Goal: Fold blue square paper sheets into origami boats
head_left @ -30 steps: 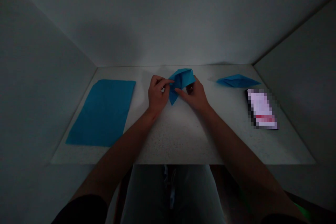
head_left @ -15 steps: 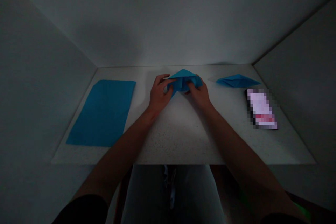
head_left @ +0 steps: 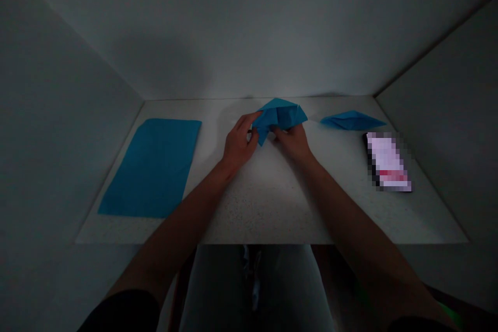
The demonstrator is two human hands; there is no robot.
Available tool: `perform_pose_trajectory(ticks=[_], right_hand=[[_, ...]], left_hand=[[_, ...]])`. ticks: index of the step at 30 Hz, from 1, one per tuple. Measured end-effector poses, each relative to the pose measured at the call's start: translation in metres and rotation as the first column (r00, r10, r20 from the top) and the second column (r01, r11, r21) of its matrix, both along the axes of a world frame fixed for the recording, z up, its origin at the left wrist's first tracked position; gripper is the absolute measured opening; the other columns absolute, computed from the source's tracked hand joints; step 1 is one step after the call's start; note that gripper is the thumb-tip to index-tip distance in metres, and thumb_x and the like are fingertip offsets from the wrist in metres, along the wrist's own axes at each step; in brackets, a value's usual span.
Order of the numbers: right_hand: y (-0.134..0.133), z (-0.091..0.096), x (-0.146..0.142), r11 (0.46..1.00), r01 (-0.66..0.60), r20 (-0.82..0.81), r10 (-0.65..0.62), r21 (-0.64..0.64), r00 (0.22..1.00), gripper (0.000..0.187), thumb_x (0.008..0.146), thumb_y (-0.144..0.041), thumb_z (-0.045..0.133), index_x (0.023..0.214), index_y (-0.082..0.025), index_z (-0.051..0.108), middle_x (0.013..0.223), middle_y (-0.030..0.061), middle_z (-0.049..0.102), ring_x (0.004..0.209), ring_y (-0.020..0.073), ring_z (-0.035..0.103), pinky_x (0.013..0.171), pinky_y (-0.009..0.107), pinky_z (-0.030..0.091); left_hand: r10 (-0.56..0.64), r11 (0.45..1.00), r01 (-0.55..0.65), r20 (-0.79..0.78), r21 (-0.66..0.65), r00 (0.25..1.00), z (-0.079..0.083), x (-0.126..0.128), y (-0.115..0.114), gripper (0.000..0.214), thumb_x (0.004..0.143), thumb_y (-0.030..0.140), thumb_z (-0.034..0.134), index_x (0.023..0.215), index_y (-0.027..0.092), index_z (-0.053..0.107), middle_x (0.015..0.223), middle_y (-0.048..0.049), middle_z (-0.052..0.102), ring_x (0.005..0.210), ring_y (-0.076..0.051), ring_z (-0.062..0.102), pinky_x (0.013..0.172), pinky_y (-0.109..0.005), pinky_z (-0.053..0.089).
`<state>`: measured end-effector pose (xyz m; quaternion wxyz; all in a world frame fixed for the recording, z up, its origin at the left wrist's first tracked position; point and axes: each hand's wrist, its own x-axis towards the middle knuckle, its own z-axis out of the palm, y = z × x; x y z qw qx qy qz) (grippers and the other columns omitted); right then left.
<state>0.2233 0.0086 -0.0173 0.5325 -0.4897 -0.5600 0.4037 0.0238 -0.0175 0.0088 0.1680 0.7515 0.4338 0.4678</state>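
Paper, blue, folded [head_left: 286,114]: one piece, upper centre of the frame, raised between two bare hands, its pleats part open, one flap pointing down and another out to the right. Left hand [head_left: 240,142]: grasping the piece at its left edge, fingertips on top, thumb lower down. Right hand [head_left: 293,142]: gripping from below, thumb at the lower edge; remaining fingers hidden behind the paper. Handling, by judgement: very light, thin, crisp along the creases but limp across open flaps; easily crumpled or torn. Best hold: a gentle pinch on the layered, creased edges, sparing the loose points.

Blue sheet [head_left: 151,168]: flat, left of frame. Folded blue paper form [head_left: 353,121]: long, pointed at both ends, upper right, unheld. Phone [head_left: 389,162]: just below that form, screen lit, contents pixelated. Tabletop [head_left: 257,207]: pale, speckled, beneath all.
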Motion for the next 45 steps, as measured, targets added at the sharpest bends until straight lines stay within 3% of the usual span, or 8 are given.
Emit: perform_pose_trajectory(ticks=[4, 12, 20, 25, 30, 34, 39, 45], right_hand=[[0.004, 0.001, -0.001, 0.999, -0.037, -0.041, 0.038, 0.037, 0.998, 0.047, 0.080, -0.046, 0.082, 0.119, -0.031, 0.059, 0.107, 0.0032, 0.070, 0.090, 0.0218, 0.068, 0.069, 0.034, 0.060], [-0.001, 0.019, 0.001, 0.992, -0.109, -0.086, 0.104, -0.055, 0.991, 0.029, 0.077, -0.037, 0.072, 0.103, -0.027, 0.063, 0.091, -0.0016, 0.065, 0.074, 0.0155, 0.059, 0.063, 0.028, 0.050], [0.005, 0.014, 0.003, 0.993, -0.052, -0.187, 0.030, -0.110, 0.982, 0.022, 0.073, -0.038, 0.075, 0.084, -0.026, 0.060, 0.075, -0.0016, 0.062, 0.070, 0.0174, 0.059, 0.062, 0.031, 0.050], [0.004, 0.019, 0.005, 0.985, -0.076, -0.299, 0.027, -0.153, 0.954, 0.020, 0.073, -0.038, 0.074, 0.079, -0.025, 0.060, 0.072, -0.0024, 0.060, 0.065, 0.0152, 0.058, 0.061, 0.029, 0.051], [0.002, 0.029, 0.011, 0.978, -0.129, -0.281, 0.078, -0.166, 0.956, 0.018, 0.074, -0.040, 0.071, 0.083, -0.025, 0.066, 0.074, -0.0026, 0.061, 0.066, 0.0153, 0.058, 0.064, 0.030, 0.053], [0.001, 0.029, 0.014, 0.977, -0.175, -0.138, 0.159, -0.118, 0.978, 0.028, 0.073, -0.038, 0.075, 0.098, -0.026, 0.074, 0.083, -0.0022, 0.065, 0.070, 0.0148, 0.057, 0.067, 0.029, 0.050], [-0.001, 0.026, 0.015, 0.984, -0.179, 0.047, 0.180, -0.019, 0.983, 0.045, 0.073, -0.045, 0.088, 0.111, -0.028, 0.071, 0.099, 0.0008, 0.068, 0.082, 0.0181, 0.061, 0.073, 0.032, 0.053], [0.003, 0.023, 0.020, 0.994, -0.101, 0.008, 0.101, -0.034, 0.995, 0.050, 0.072, -0.051, 0.092, 0.110, -0.028, 0.068, 0.099, 0.0018, 0.072, 0.085, 0.0206, 0.065, 0.073, 0.034, 0.056]], left_hand=[[0.042, 0.998, -0.039, -0.056, 0.052, 0.998, 0.001, -0.001, 0.002, 0.045, 0.106, 0.024, 0.054, 0.150, 0.029, 0.060, 0.147, -0.0105, 0.066, 0.138, -0.027, 0.064, 0.120, -0.048, 0.055], [0.058, 0.996, -0.057, -0.014, 0.064, 0.998, -0.001, -0.007, 0.008, 0.040, 0.104, 0.023, 0.057, 0.144, 0.028, 0.062, 0.148, -0.0106, 0.065, 0.142, -0.029, 0.062, 0.124, -0.052, 0.050], [-0.180, 0.981, 0.188, -0.138, 0.042, 0.974, 0.001, 0.000, 0.000, 0.080, 0.096, 0.040, 0.078, 0.166, 0.033, 0.040, 0.177, -0.0137, 0.035, 0.164, -0.036, 0.037, 0.131, -0.056, 0.044], [-0.195, 0.978, 0.203, -0.138, 0.046, 0.971, 0.005, -0.001, -0.004, 0.089, 0.092, 0.052, 0.083, 0.167, 0.033, 0.039, 0.180, -0.0155, 0.027, 0.166, -0.040, 0.033, 0.130, -0.059, 0.044], [-0.012, 0.997, 0.014, -0.020, 0.080, 1.000, 0.000, -0.005, 0.001, 0.059, 0.105, 0.052, 0.067, 0.157, 0.031, 0.048, 0.168, -0.0170, 0.044, 0.158, -0.033, 0.046, 0.124, -0.054, 0.050], [0.089, 0.996, -0.086, 0.108, -0.031, 0.990, -0.006, -0.006, 0.007, 0.041, 0.108, 0.043, 0.065, 0.144, 0.029, 0.055, 0.140, -0.0131, 0.068, 0.129, -0.025, 0.071, 0.104, -0.045, 0.062], [0.071, 0.995, -0.060, 0.129, -0.086, 0.989, -0.007, -0.003, 0.009, 0.026, 0.100, 0.028, 0.074, 0.124, 0.026, 0.067, 0.121, -0.0073, 0.077, 0.109, -0.021, 0.078, 0.095, -0.040, 0.064], [-0.035, 0.999, 0.035, -0.041, 0.013, 0.999, 0.003, -0.001, 0.004, 0.026, 0.088, 0.025, 0.084, 0.112, 0.026, 0.073, 0.110, -0.0047, 0.079, 0.106, -0.024, 0.075, 0.098, -0.045, 0.060]])
